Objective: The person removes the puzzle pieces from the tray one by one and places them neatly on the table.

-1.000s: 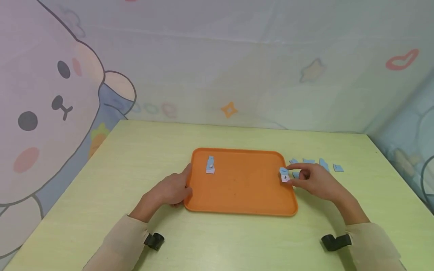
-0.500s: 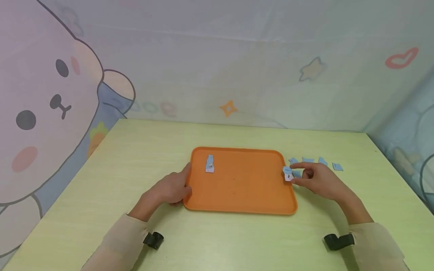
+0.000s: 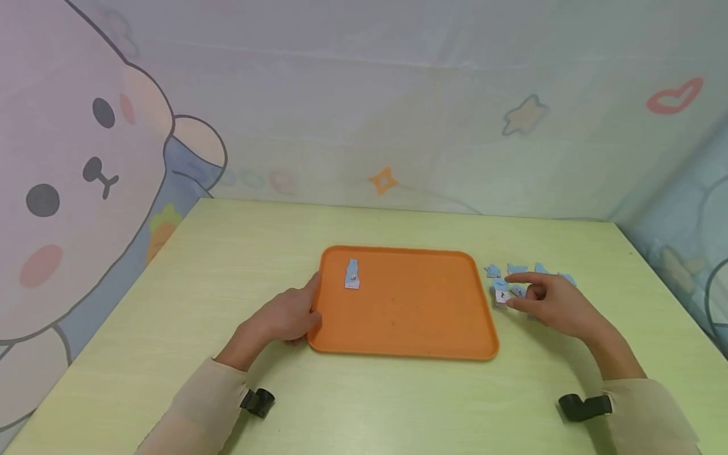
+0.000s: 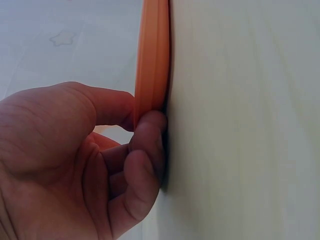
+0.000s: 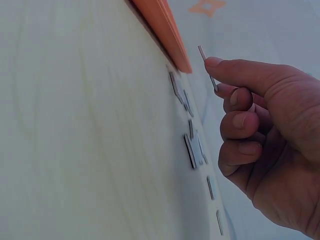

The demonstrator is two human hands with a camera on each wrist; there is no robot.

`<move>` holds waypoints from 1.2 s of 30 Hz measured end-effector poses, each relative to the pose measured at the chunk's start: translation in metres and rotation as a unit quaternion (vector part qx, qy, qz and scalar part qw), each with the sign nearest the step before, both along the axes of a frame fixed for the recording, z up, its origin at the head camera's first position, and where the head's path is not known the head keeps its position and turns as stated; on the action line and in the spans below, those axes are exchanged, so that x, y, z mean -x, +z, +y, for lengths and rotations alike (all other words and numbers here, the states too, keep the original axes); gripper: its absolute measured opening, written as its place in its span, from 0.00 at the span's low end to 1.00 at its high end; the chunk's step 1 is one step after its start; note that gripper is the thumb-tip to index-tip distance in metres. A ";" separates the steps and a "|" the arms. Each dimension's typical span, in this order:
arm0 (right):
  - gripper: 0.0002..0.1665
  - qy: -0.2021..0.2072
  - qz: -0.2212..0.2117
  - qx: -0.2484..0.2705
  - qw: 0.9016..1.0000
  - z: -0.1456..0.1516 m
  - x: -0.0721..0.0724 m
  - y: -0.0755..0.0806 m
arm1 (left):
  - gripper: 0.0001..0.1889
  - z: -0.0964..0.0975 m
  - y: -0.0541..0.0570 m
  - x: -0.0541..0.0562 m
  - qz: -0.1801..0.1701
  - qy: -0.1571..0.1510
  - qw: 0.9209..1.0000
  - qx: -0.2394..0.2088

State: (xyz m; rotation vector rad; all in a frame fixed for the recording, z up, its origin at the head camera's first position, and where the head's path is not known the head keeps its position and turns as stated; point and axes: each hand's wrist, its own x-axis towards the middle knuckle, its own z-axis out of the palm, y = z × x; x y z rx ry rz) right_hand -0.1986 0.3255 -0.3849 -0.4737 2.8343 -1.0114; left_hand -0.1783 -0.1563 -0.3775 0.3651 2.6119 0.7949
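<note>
My left hand (image 3: 289, 315) grips the left rim of an orange tray (image 3: 415, 309). The left wrist view has the thumb on the tray's edge (image 4: 150, 55) and curled fingers against its outer side. Just beyond the tray's right side, my right hand (image 3: 563, 306) pinches a small flat puzzle piece (image 3: 501, 294), light blue above and white with a dark mark below. Seen from the right wrist, that piece (image 5: 207, 67) stands edge-on between thumb and fingertip, raised above the table. A narrow blue piece (image 3: 352, 275) with a pale lower end lies in the tray's upper left.
Several loose light-blue pieces (image 3: 517, 269) lie on the pale wood table (image 3: 398, 404) right of the tray, some partly hidden behind my right hand. A printed cloth backdrop (image 3: 318, 95) rises behind the table. A dark cable (image 3: 708, 303) hangs at the far right.
My right hand has carried the pinched piece rightward, from over the tray's right rim to over the loose pieces. My left hand and the tray stay in place.
</note>
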 end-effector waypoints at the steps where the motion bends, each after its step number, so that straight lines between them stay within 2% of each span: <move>1: 0.29 -0.002 0.000 -0.001 1.000 0.003 -0.001 0.000 | 0.43 0.000 0.000 0.000 0.001 0.000 1.000 0.000; 8: 0.28 -0.019 0.015 -0.017 1.000 0.023 -0.004 -0.005 | 0.43 0.000 0.000 -0.001 0.005 -0.001 1.000 0.006; 18: 0.31 -0.048 -0.008 -0.017 0.999 0.050 -0.009 -0.005 | 0.43 0.000 -0.001 0.001 0.008 -0.005 1.000 0.011; 31: 0.32 -0.049 -0.036 -0.032 0.998 0.076 -0.010 -0.007 | 0.43 0.000 -0.001 0.000 0.008 -0.004 1.000 0.011; 36: 0.32 -0.045 -0.032 -0.033 0.998 0.078 -0.012 -0.008 | 0.43 0.000 0.000 -0.001 0.009 -0.005 1.000 0.009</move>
